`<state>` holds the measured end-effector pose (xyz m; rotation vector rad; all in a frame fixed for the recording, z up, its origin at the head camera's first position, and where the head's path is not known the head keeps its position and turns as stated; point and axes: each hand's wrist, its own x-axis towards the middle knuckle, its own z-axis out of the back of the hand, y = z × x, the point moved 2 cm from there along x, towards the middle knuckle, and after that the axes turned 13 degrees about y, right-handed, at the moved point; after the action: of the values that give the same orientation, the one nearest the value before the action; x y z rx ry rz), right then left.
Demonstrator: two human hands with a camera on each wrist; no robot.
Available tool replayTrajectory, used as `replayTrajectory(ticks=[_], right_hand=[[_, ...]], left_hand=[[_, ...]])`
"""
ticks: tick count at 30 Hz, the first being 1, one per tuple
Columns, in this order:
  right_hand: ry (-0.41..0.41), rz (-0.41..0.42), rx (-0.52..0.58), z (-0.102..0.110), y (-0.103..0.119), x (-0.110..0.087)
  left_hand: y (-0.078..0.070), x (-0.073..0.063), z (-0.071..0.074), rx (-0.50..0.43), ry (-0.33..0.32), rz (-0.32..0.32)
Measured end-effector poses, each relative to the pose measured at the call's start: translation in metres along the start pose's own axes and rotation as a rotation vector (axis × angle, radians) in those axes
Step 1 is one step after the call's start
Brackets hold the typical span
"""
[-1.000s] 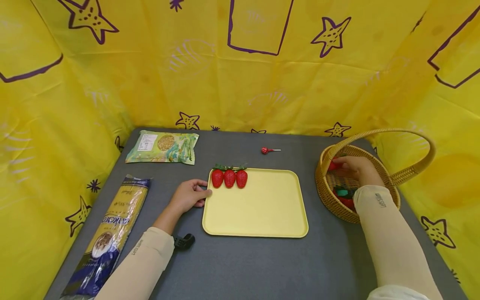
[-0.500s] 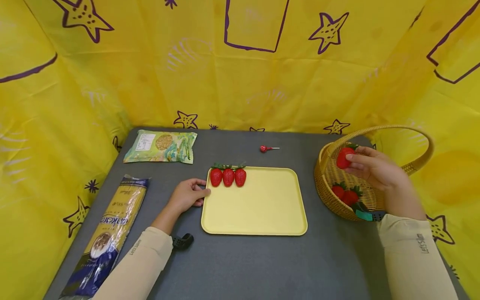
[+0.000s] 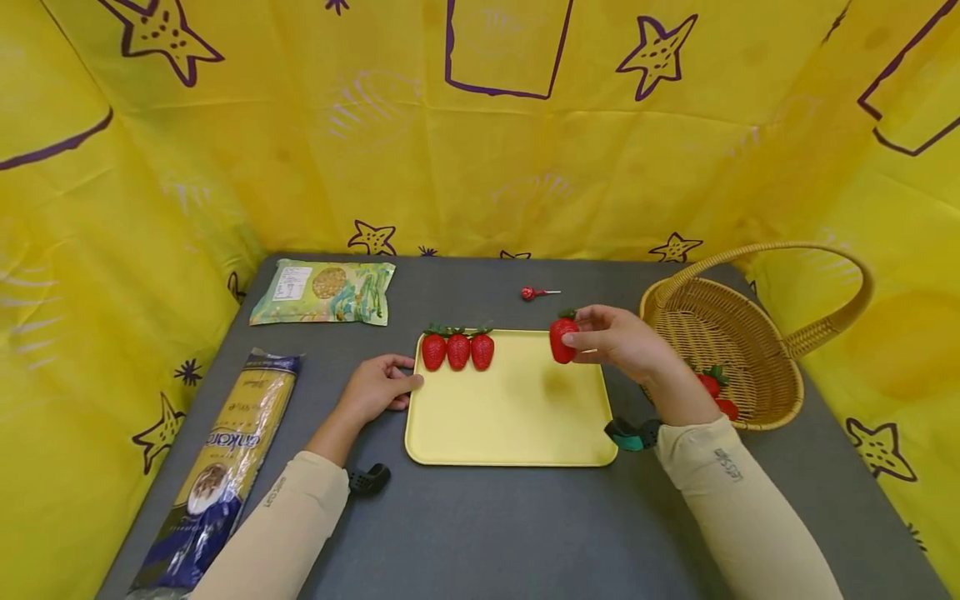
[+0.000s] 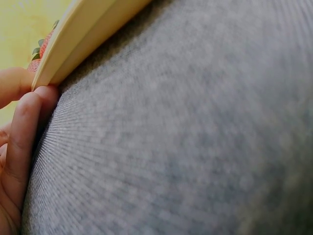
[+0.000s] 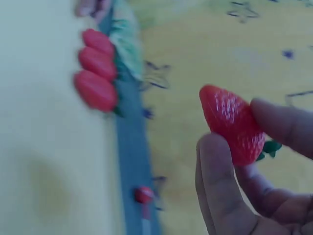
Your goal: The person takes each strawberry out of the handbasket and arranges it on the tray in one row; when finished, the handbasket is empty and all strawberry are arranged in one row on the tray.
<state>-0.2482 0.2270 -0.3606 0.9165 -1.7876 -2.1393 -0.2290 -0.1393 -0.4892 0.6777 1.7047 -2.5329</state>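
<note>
My right hand (image 3: pixel 626 346) pinches a strawberry (image 3: pixel 562 339) between thumb and fingers, above the right part of the yellow tray (image 3: pixel 510 417). In the right wrist view this strawberry (image 5: pixel 232 125) shows its red tip and green leaves. Three more strawberries (image 3: pixel 457 352) lie side by side at the tray's far left corner, leaves toward the back. At the tray's left edge my left hand (image 3: pixel 375 389) grips the rim. The left wrist view shows the thumb over the rim (image 4: pixel 73 44) and fingers beneath it.
A wicker basket (image 3: pixel 761 350) with a tall handle stands at the right, strawberries (image 3: pixel 711 382) inside. Behind the tray lies a red lollipop (image 3: pixel 529 293). A green food packet (image 3: pixel 322 292) and a long pasta packet (image 3: pixel 217 475) lie at the left. Yellow cloth (image 3: pixel 480 167) surrounds the table.
My right hand has lifted a strawberry out of the basket and carried it left, over the tray. The left hand has stayed at the tray's edge.
</note>
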Motion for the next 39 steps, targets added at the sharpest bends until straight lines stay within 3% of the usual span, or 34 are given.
replayTrajectory(ticks=[6, 12, 39], right_hand=[[-0.097, -0.181, -0.024, -0.027, -0.032, 0.060], [-0.179, -0.238, -0.083, -0.041, -0.048, 0.089], [-0.200, -0.230, -0.127, -0.053, -0.055, 0.109]], left_hand=[[0.000, 0.002, 0.000, -0.019, 0.011, -0.004], [-0.001, 0.003, 0.000, -0.025, 0.014, -0.002], [0.002, 0.001, 0.002, -0.031, -0.006, -0.004]])
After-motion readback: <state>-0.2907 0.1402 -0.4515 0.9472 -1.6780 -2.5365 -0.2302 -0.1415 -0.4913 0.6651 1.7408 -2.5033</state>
